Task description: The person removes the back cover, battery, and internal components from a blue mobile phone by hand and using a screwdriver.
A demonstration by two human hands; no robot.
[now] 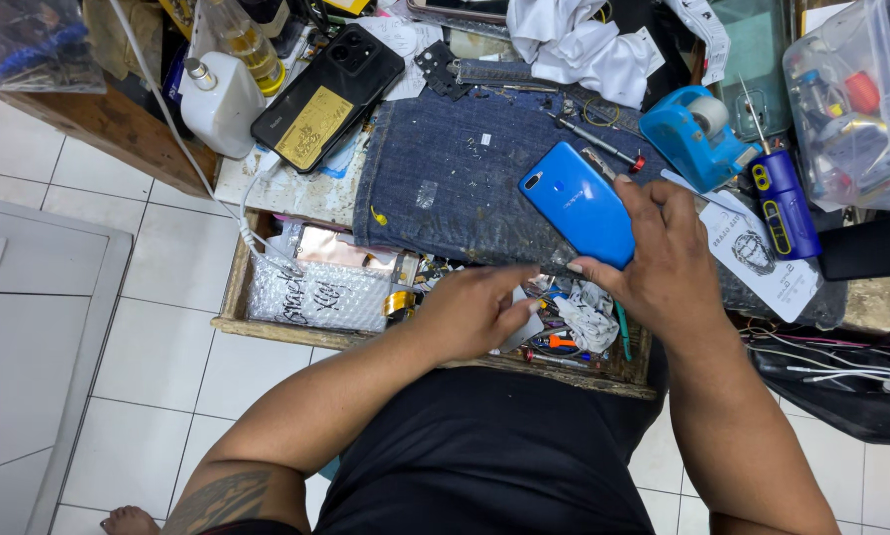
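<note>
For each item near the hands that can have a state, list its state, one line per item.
Blue phone: back up, held by right hand.
Black phone: back up, lying untouched.
Drawer: open, full.
White bottle: capped.
Left hand: pinching a small grey piece.

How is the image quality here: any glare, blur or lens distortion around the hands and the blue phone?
Head view: even light, soft shadows; blue phone sharp with a mild sheen; right hand crisp, left hand slightly soft; wide-angle bending at the edges; plastic bin shows faint glare.
</note>
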